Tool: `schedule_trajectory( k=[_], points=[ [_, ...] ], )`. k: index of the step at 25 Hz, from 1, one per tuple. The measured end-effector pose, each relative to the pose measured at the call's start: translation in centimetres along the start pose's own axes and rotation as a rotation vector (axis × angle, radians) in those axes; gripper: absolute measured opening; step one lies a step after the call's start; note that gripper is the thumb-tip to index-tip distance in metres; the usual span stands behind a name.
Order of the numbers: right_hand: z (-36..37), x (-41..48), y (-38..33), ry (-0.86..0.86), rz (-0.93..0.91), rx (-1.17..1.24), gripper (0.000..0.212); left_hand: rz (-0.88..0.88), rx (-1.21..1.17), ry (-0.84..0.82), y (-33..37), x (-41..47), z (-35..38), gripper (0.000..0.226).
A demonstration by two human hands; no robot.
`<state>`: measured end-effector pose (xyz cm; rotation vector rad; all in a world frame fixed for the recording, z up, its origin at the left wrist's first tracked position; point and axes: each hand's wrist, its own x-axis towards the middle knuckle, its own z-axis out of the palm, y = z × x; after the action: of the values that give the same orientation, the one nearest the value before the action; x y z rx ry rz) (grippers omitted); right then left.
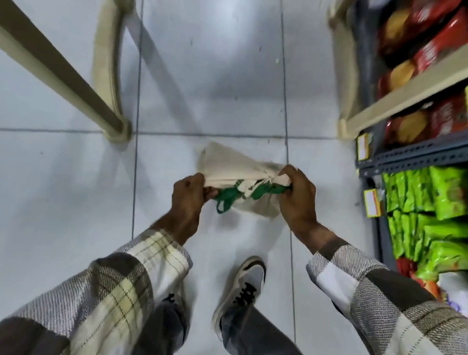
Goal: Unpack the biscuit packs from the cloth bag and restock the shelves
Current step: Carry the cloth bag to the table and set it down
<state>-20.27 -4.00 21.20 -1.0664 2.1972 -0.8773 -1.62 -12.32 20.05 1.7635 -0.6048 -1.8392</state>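
Cream cloth bag hangs limp and bunched above the floor, my left hand and right hand both clenched on it, so I judge unpacking finished beside the stocked shelves.

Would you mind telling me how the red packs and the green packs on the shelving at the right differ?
The red packs sit on the upper levels, farther along the aisle; the green packs fill a lower level, nearer the person. The red packs show golden-brown patches on their wrappers; the green packs look plain bright green. Both are glossy packs stacked closely in rows, with yellow price tags at the shelf edges.
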Motion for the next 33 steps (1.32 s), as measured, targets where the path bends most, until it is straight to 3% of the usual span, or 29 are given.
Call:
schedule_trajectory(
  k=[10,16,20,24,33],
  points=[
    [-23.4,-10.9,-27.9,-0.026,-0.245,-0.065,0.037,0.234,0.072,-0.245,23.3,-29.6,-4.9,0.034],
    [-36.8,-15.4,-46.2,0.140,-0.387,0.009,0.036,0.516,0.008,-0.430,38.5,-44.1,-4.9,0.034],
    [-42.5,-12.3,-54.3,0.287,-0.537,0.057,0.042,0.696,-0.091,-0.492,48.0,-48.0,-2.3,0.036],
    [-45.3,-7.6,-59.3,0.336,-0.601,0.105,0.034,0.778,-0.108,-0.513,54.0,-49.7,0.7,0.037],
    [-47.2,7.8,-60.9,0.267,-0.618,0.170,0.033,0.765,-0.167,-0.380,62.3,-42.8,9.9,0.035]
  ],
)
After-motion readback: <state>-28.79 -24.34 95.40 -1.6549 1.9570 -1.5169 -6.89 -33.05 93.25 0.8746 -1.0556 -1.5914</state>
